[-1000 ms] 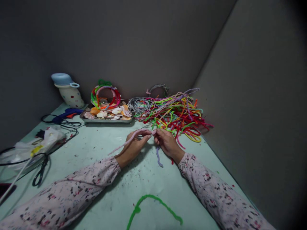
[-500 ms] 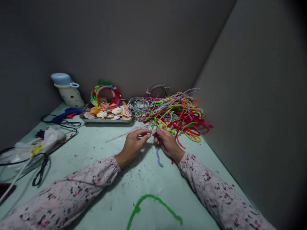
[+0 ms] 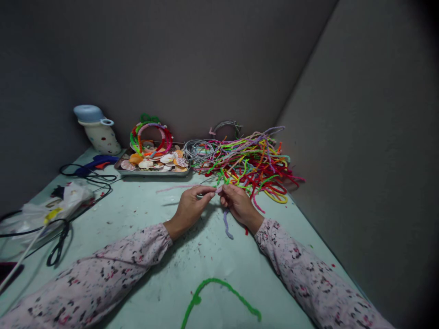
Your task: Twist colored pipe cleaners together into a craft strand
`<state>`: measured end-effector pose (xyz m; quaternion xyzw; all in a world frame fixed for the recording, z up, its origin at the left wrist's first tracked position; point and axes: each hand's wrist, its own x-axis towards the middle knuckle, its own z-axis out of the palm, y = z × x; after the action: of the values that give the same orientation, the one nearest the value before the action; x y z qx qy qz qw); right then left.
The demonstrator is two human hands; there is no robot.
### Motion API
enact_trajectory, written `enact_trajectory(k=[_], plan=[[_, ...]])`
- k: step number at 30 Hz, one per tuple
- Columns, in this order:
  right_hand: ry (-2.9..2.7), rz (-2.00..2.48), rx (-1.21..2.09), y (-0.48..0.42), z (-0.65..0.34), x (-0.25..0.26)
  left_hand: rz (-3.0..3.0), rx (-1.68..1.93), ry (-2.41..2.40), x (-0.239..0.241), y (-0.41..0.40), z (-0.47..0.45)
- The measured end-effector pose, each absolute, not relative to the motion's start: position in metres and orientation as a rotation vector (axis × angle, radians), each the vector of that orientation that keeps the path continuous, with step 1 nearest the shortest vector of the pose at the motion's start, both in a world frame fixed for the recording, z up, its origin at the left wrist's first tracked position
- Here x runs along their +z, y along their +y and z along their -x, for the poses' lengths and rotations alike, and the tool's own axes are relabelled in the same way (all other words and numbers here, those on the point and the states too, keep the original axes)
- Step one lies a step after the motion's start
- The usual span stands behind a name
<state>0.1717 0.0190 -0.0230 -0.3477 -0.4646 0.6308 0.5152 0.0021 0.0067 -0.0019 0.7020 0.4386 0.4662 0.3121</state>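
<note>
My left hand point(image 3: 192, 208) pinches a pale pink pipe cleaner point(image 3: 178, 188) that sticks out leftward just above the table. My right hand point(image 3: 238, 203) is closed on the same pipe cleaner's other end, and a lilac piece point(image 3: 227, 228) hangs below it onto the table. Both hands meet fingertip to fingertip in front of a tangled heap of colourful pipe cleaners point(image 3: 252, 160). A green pipe cleaner point(image 3: 219, 292) lies bent in an arch on the pale green table point(image 3: 144, 214) near me.
A metal tray point(image 3: 151, 171) of shells with wrapped hoops point(image 3: 151, 135) stands at the back. Grey wire coils point(image 3: 200, 147) lie beside it. A spotted jug point(image 3: 99, 130), a blue glue gun point(image 3: 94, 163), black cables, scissors point(image 3: 58, 244) and a plastic bag point(image 3: 48, 208) lie left. Grey walls close in behind and on the right.
The free end of the pink pipe cleaner has swung from pointing down-left toward me to lying nearly level, pointing left and away. Both hands have stayed in place.
</note>
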Motion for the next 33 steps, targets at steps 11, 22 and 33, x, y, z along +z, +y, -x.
enact_trajectory(k=[11, 22, 33], plan=[[-1.103, 0.856, 1.512, 0.0190, -0.1710, -0.0223, -1.796, 1.241, 1.209, 0.0010, 0.0038, -0.0036], [-1.134, 0.853, 1.499, 0.0192, -0.1710, -0.0228, -1.846, 1.213, 1.177, -0.0036, 0.0053, -0.0037], [-1.132, 0.843, 1.505, 0.0196, -0.1707, -0.0232, -1.884, 1.248, 1.175, -0.0018, 0.0030, -0.0038]])
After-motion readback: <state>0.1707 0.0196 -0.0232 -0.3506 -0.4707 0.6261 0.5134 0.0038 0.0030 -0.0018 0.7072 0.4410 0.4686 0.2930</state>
